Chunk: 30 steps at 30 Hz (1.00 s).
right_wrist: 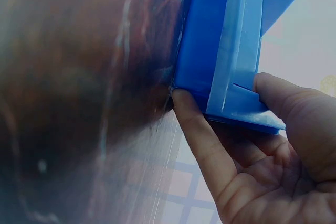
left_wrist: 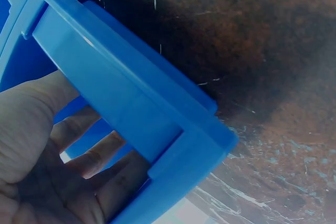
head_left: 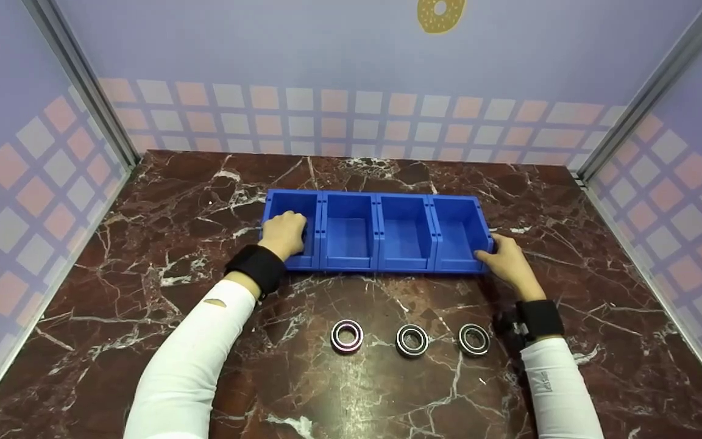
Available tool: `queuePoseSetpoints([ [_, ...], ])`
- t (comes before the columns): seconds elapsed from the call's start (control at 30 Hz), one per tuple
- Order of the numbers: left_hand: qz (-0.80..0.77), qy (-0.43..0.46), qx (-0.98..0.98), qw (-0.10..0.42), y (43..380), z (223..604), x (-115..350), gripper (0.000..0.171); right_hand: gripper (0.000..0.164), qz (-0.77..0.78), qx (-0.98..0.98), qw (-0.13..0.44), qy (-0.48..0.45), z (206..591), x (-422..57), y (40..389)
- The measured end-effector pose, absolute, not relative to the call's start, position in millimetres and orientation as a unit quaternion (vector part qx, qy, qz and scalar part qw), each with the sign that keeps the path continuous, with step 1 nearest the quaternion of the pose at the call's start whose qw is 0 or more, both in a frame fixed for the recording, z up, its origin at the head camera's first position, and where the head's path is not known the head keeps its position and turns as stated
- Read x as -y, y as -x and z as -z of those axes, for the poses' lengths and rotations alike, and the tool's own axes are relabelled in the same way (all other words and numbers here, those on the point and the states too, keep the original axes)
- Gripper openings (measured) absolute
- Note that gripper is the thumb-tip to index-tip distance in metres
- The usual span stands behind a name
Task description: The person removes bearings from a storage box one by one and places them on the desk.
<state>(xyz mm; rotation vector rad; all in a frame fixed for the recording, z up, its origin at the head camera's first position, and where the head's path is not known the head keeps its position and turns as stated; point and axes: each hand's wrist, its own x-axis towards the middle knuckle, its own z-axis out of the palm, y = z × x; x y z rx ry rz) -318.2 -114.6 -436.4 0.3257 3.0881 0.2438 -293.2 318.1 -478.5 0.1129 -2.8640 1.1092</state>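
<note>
A row of joined blue bins (head_left: 351, 262) stands on the marbled table. My left hand (head_left: 284, 233) reaches into the leftmost bin, knuckles up and fingers pointing down. In the left wrist view its fingers (left_wrist: 97, 153) bend behind the bin's front lip (left_wrist: 113, 82), which hides the fingertips; I cannot tell whether they hold something. At the right end, my right hand (head_left: 508, 261) grips the outer bin, its thumb (right_wrist: 275, 90) on the rim and a finger (right_wrist: 197, 135) low at the bottom edge.
Three ring-shaped bearings (head_left: 347, 336), (head_left: 412, 341), (head_left: 474, 339) lie in a row on the table in front of the bins. Patterned panels (head_left: 351, 116) enclose the table at the back and both sides.
</note>
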Motion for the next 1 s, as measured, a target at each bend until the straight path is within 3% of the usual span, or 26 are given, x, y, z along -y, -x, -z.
queuePoseSetpoints([
  [0.53, -0.085, -0.096, -0.991, 0.038, 325.9, 436.7, 113.3, 0.023, 0.043, -0.349, 0.935, 0.042, -0.039, 478.5, -318.0, 293.1],
  [1.0, -0.080, -0.103, -0.991, 0.028, 325.2, 436.4, 113.8, 0.025, 0.042, -0.355, 0.933, 0.041, -0.038, 477.7, -317.3, 293.0],
])
